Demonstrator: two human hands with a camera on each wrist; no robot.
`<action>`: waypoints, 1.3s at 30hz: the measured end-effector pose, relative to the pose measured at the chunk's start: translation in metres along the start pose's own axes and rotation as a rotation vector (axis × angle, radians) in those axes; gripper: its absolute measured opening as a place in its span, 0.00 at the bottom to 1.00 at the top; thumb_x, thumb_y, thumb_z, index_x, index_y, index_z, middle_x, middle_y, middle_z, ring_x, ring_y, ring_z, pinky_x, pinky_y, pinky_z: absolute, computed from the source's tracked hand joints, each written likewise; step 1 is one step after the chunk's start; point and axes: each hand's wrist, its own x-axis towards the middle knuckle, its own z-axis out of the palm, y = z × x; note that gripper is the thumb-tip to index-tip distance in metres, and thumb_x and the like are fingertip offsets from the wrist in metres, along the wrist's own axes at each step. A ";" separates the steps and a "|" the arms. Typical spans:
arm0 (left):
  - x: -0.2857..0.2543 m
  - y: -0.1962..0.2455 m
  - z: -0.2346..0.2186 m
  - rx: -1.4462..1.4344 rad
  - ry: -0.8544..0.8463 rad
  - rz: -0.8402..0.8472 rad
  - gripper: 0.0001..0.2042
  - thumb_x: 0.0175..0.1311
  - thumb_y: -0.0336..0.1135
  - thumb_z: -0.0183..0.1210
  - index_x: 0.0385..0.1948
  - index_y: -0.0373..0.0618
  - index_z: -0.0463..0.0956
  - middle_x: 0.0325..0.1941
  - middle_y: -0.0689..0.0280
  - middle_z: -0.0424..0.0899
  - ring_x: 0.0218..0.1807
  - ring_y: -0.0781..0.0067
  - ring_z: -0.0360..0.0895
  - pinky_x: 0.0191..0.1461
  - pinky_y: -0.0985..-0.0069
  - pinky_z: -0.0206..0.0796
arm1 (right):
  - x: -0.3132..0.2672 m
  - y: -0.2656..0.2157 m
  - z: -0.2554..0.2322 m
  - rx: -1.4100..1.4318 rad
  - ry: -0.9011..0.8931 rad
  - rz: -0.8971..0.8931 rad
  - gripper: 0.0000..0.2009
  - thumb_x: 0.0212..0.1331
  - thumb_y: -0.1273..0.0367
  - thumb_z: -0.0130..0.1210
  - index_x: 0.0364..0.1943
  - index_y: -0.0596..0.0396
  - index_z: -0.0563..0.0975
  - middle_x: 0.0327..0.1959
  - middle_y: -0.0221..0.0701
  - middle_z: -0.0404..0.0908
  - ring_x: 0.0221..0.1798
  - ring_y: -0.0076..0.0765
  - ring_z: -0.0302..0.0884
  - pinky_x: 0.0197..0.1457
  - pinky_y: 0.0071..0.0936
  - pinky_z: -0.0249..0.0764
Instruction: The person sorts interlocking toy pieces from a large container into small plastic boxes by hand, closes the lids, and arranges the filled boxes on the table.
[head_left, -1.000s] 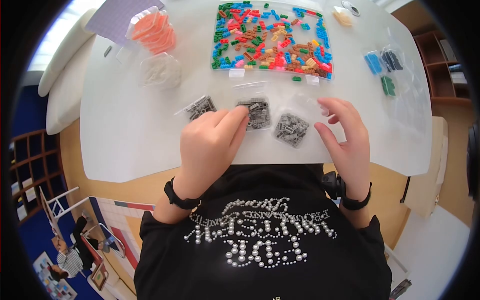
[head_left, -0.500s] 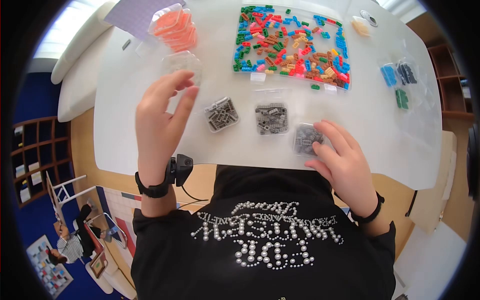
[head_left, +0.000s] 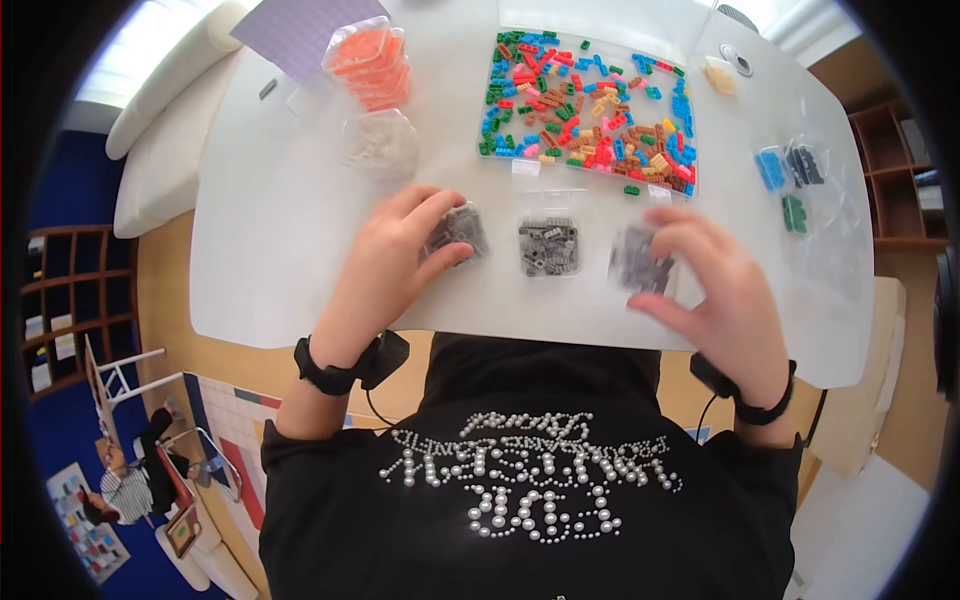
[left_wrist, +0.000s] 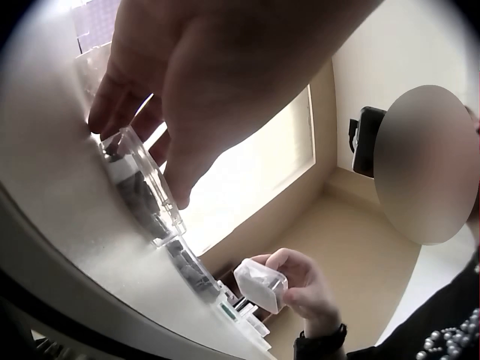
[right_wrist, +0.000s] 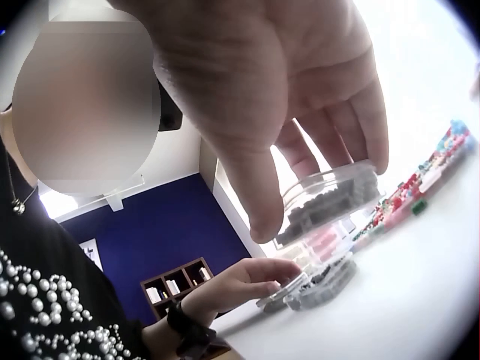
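Observation:
My right hand (head_left: 722, 275) grips a small clear box of grey bricks (right_wrist: 330, 206) between thumb and fingers, its lid down, held up off the table in the right wrist view. At the left, my left hand (head_left: 395, 240) has thumb and fingers on opposite sides of another clear box of dark grey bricks (left_wrist: 139, 187), which sits on the table. Between the hands stands a third clear box of grey bricks (head_left: 549, 247), its transparent lid (head_left: 556, 200) folded back toward the far side.
Beyond the boxes lies a wide clear tray of mixed coloured bricks (head_left: 590, 110). Stacked boxes of orange pieces (head_left: 370, 70) and a box of whitish pieces (head_left: 380, 145) stand far left. Blue bricks (head_left: 769, 168) and green bricks (head_left: 794, 213) in clear boxes are at the right.
My left hand, first over the middle box, swung left and came down onto the left box. My right hand closed the right box's lid and lifted that box.

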 end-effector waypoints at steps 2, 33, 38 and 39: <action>0.000 -0.001 -0.001 -0.031 -0.033 -0.009 0.18 0.54 0.33 0.66 0.46 0.41 0.75 0.44 0.58 0.79 0.46 0.52 0.75 0.50 0.64 0.68 | 0.024 -0.003 -0.009 -0.012 0.163 -0.077 0.17 0.47 0.69 0.68 0.35 0.60 0.70 0.46 0.40 0.79 0.45 0.50 0.78 0.45 0.39 0.75; -0.021 -0.001 -0.009 0.083 -0.010 -0.036 0.36 0.43 0.37 0.73 0.58 0.37 0.69 0.54 0.55 0.75 0.54 0.55 0.75 0.57 0.64 0.68 | 0.048 -0.017 0.056 -0.061 -0.184 -0.148 0.32 0.44 0.74 0.67 0.57 0.56 0.66 0.56 0.40 0.73 0.59 0.50 0.71 0.58 0.38 0.71; -0.025 -0.008 -0.005 0.102 -0.033 -0.016 0.39 0.42 0.33 0.73 0.61 0.39 0.66 0.53 0.56 0.76 0.52 0.54 0.75 0.56 0.64 0.68 | 0.062 -0.025 0.055 0.062 -0.198 -0.158 0.32 0.44 0.75 0.66 0.58 0.55 0.65 0.56 0.40 0.73 0.59 0.50 0.70 0.59 0.37 0.71; -0.024 -0.009 -0.005 0.102 -0.031 -0.017 0.39 0.42 0.33 0.73 0.61 0.39 0.66 0.53 0.56 0.76 0.52 0.54 0.75 0.56 0.64 0.68 | 0.066 -0.030 0.055 0.105 -0.167 -0.175 0.33 0.45 0.76 0.66 0.58 0.55 0.65 0.55 0.40 0.73 0.59 0.50 0.70 0.59 0.37 0.71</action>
